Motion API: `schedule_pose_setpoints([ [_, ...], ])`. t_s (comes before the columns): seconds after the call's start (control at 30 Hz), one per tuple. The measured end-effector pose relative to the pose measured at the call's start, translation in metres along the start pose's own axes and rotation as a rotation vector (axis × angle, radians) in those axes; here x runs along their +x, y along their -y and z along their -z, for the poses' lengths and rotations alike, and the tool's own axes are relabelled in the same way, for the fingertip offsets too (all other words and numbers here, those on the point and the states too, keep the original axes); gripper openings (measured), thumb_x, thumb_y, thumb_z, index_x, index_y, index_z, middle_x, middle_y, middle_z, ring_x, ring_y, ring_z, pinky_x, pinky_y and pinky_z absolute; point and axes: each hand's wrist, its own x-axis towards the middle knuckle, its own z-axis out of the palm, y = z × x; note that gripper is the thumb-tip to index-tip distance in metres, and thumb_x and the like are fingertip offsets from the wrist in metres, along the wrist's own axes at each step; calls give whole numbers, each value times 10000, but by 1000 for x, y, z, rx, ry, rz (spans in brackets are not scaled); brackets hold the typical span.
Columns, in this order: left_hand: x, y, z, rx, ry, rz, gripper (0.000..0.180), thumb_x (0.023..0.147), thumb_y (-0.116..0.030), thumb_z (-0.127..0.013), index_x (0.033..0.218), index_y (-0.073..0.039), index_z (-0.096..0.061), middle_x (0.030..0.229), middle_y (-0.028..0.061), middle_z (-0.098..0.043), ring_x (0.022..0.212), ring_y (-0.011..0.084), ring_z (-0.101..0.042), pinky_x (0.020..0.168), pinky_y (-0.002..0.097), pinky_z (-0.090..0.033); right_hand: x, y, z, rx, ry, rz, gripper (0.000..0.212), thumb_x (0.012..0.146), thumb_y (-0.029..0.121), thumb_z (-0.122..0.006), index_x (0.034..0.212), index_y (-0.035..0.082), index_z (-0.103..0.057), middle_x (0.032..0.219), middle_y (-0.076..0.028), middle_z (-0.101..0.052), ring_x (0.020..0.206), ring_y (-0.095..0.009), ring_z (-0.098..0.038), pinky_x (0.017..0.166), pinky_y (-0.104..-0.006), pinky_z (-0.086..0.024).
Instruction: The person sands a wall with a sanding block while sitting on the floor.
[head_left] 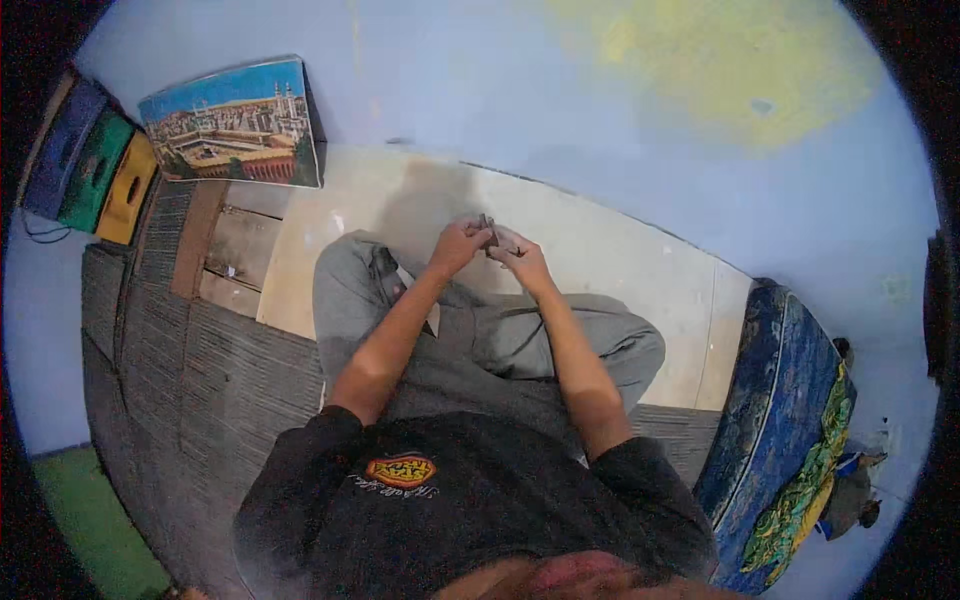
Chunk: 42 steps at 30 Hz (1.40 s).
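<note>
I sit cross-legged in grey trousers, with both forearms reaching forward over my lap. My left hand (460, 246) is closed, its fingertips pinching a small dark brown piece (489, 229) upright. From the other side my right hand (523, 259) grips the same piece low down, thumb and fingers bent around it. The two hands almost touch. What kind of thing the piece is cannot be made out at this size, and fingers cover part of it.
A pale board (600, 250) lies beyond my legs against the blue wall. At the left are a city picture (240, 125), a stack of coloured drawers (95, 165) and ribbed dark matting (240, 370). A blue mattress (750, 400) with patterned cloth (800, 510) stands at the right.
</note>
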Motion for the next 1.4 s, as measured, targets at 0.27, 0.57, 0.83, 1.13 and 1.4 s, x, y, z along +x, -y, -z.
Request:
schedule_pose_setpoints([
  [0.27,21,33,-3,-178,-12,241,301,862,-208,-562,952,70,-635,792,164,-682,627,221,-673,553,369,-519,-1,2,3,-525,-400,378,455,823,91,-646,1271,61,-567,1047,-137,-678,957,-295,-645,807,-378,-515],
  [0.57,33,51,-18,908,137,-414,235,816,-194,-653,813,38,-612,730,211,-641,684,320,-662,630,427,-515,-9,-10,9,-997,40,309,402,810,95,-562,1205,20,-562,1095,-201,-624,1039,-390,-556,889,-483,-435],
  [0.83,41,61,-5,1240,227,-409,261,837,-265,-638,891,-11,-612,751,183,-652,709,354,-648,656,464,-514,-15,18,-11,-890,46,465,360,828,113,-584,1167,-4,-567,1045,-246,-624,992,-417,-578,848,-466,-473],
  [1.13,28,52,-35,631,-51,-4,588,949,-488,-370,1018,13,-668,1020,276,-640,979,455,-599,890,525,-452,-12,-28,11,-711,-81,188,346,960,226,-473,1240,57,-587,1071,-234,-645,967,-410,-612,841,-444,-478],
  [1.4,63,114,33,862,-104,-169,537,920,-465,-438,1121,-7,-635,1131,255,-615,1071,424,-582,922,517,-453,64,165,28,-875,-268,682,332,944,145,-489,1242,34,-585,1069,-230,-642,996,-407,-601,864,-427,-465],
])
